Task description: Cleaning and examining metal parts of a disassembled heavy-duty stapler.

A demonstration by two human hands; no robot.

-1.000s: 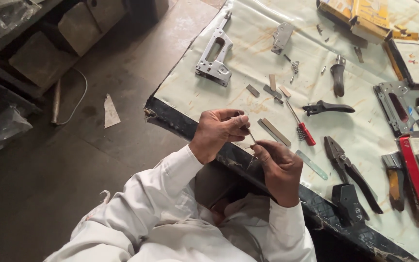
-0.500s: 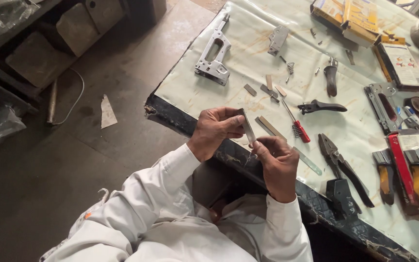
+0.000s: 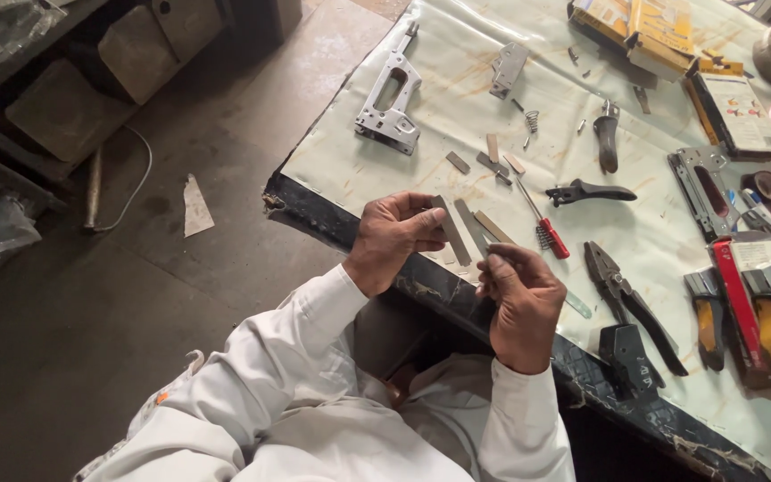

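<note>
Both hands sit a little further apart than before, mid-frame at table [image 3: 385,170] edge. Left hand [image 3: 394,239] pinches flat metal strip [image 3: 453,234]; right hand [image 3: 521,299] closed on a second strip [image 3: 473,228]. Yellow boxes [image 3: 640,22] upper right, red package [image 3: 742,299] far right.
</note>
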